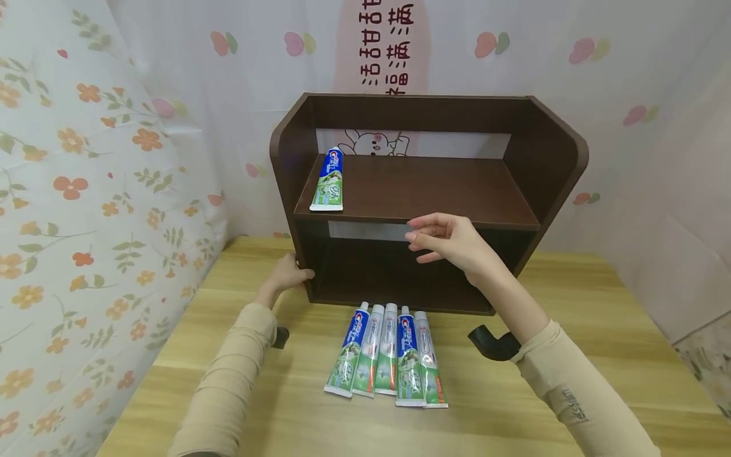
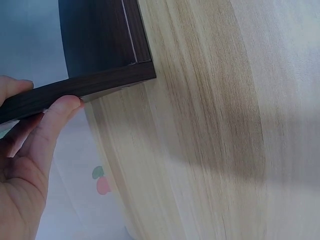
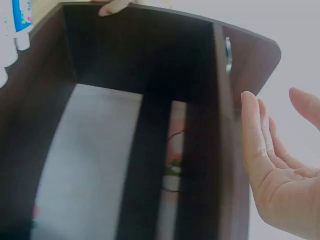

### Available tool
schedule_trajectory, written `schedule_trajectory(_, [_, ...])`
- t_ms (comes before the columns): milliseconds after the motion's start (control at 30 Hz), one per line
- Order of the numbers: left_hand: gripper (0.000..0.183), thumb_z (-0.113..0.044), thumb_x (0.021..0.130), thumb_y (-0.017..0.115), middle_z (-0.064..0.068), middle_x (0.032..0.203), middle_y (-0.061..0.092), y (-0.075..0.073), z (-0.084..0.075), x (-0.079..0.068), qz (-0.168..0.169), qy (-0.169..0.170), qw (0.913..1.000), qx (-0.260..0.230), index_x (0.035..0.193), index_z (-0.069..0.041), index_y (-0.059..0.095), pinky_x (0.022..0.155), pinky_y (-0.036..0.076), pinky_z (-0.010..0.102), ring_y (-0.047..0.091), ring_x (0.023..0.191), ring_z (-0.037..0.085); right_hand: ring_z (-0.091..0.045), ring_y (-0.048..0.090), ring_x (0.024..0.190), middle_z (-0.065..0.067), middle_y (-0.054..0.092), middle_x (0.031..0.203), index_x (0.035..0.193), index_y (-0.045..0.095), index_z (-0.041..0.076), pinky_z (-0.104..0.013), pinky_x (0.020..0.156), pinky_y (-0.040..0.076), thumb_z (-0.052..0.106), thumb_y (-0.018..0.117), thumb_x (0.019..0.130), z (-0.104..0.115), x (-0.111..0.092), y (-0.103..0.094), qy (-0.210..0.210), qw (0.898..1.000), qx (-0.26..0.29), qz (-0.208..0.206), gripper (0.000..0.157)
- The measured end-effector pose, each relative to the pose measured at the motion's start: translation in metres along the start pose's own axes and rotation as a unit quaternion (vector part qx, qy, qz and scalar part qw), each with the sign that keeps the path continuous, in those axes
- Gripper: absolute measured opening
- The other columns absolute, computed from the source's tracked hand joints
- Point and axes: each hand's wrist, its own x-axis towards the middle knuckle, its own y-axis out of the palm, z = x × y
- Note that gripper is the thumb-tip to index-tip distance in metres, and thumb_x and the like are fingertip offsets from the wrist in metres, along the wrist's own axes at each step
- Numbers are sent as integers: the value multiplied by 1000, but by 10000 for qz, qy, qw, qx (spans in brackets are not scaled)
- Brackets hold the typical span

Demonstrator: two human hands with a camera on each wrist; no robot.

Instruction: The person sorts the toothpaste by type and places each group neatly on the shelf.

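A dark brown two-tier shelf [image 1: 434, 184] stands on the table. My left hand [image 1: 285, 274] grips the lower left side panel [image 2: 55, 95], thumb on one face and fingers around the other in the left wrist view. In front of the middle board's edge, my right hand [image 1: 451, 238] is raised with nothing in it, its fingers loosely extended and apart from the thumb. One blue-and-green toothpaste tube [image 1: 329, 181] lies at the left end of the upper tier, cap toward the back. Several more tubes [image 1: 384, 349] lie fanned side by side before the shelf, caps toward it.
The light wood table [image 1: 274, 406] carries everything. Behind the shelf hangs a printed white curtain [image 1: 245, 82], and a floral one [image 1: 85, 190] borders the left. Small black objects show by the left forearm [image 1: 280, 337] and right forearm [image 1: 493, 344].
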Motion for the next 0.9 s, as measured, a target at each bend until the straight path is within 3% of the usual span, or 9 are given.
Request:
schedule_trajectory(133, [68, -19, 84, 54, 36, 124, 48, -3, 0, -1, -27, -60, 10000, 16, 132, 19, 26, 97, 41, 49, 65, 89, 37, -8, 65, 84, -20, 61, 114, 122, 51, 0, -36, 76, 55, 24, 61, 87, -21, -7, 3, 175, 9997, 138, 96, 44])
schedule_trajectory(367, [69, -19, 84, 54, 32, 125, 50, -2, -3, -3, 62, -122, 9999, -67, 135, 16, 24, 100, 38, 49, 64, 90, 36, -10, 65, 86, -30, 54, 119, 127, 44, -6, -36, 77, 55, 25, 60, 87, -73, -23, 8, 546, 9974, 376, 270, 53])
schedule_trajectory(633, [70, -19, 84, 54, 33, 128, 47, 2, 0, -2, 93, -208, 9997, -23, 135, 17, 23, 101, 37, 49, 65, 90, 36, -21, 66, 89, -15, 64, 106, 128, 41, -7, -38, 79, 54, 26, 61, 86, -132, -45, 14, 1323, 9894, 509, 301, 57])
schedule_trajectory(900, [71, -20, 85, 53, 35, 130, 43, -1, 1, 3, 94, -176, 9998, 58, 135, 18, 21, 102, 35, 50, 65, 90, 36, -24, 64, 93, -28, 56, 116, 129, 36, -11, -41, 78, 54, 26, 60, 86, -166, -53, 18, 1587, 9850, 597, 336, 62])
